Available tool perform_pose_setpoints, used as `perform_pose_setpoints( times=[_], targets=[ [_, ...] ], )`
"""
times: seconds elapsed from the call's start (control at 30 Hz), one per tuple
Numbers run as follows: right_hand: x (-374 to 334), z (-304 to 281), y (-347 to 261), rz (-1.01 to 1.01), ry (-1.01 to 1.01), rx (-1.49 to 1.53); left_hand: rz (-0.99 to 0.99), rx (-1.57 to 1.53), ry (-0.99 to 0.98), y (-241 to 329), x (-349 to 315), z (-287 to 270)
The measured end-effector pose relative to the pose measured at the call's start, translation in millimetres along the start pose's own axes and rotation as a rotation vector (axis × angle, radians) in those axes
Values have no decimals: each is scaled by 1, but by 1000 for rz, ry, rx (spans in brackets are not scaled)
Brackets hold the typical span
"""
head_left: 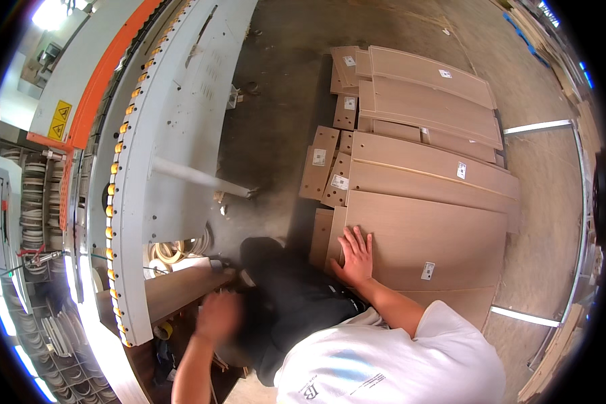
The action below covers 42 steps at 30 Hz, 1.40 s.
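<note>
My right hand (357,260) lies flat, fingers spread, on the left end of a wide brown panel (437,225). That panel rests at the near end of a large stack and carries a small white label (428,271). My left hand (220,316) is smeared by motion, so its fingers cannot be read. It is over a cluttered spot beside a brown board (185,291) at the foot of the machine. Whether it holds anything is hidden.
Further brown panels (431,108) with labels and drilled holes reach away from me. On the left stands a grey machine (182,128) edged with yellow rollers (112,212). Coiled edging strips (171,252) lie under it. A metal frame (577,202) borders the right side.
</note>
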State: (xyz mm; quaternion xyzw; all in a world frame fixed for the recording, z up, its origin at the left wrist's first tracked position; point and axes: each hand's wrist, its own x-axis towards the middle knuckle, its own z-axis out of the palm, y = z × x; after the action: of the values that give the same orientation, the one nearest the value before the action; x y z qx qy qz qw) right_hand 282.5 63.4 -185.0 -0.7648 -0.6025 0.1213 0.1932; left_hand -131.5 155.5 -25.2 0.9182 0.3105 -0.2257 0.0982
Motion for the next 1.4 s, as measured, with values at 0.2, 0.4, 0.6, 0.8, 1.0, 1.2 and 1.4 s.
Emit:
perform_pose_setpoints(
  times=[0.2, 0.4, 0.6, 0.8, 1.0, 1.2, 1.4],
  targets=[
    [3, 4, -4, -18, -61, -98, -212, -313, 256, 35, -22, 156],
    [8, 3, -11, -11, -75, -173, -10, -288, 268, -12, -1, 214],
    [13, 0, -19, 7, -104, -207, 86, -330, 278, -47, 14, 225],
    [12, 5, -14, 30, -171, -232, 283, -372, 397, -71, 20, 148],
    [7, 1, 6, 12, -215, -302, 473, -415, 269, -82, 5, 200],
    [11, -15, 11, 31, -246, -371, 486, -629, 42, -77, 11, 122],
    [-25, -16, -48, 398, -276, -229, 636, -291, -570, -72, 43, 54]
  ],
)
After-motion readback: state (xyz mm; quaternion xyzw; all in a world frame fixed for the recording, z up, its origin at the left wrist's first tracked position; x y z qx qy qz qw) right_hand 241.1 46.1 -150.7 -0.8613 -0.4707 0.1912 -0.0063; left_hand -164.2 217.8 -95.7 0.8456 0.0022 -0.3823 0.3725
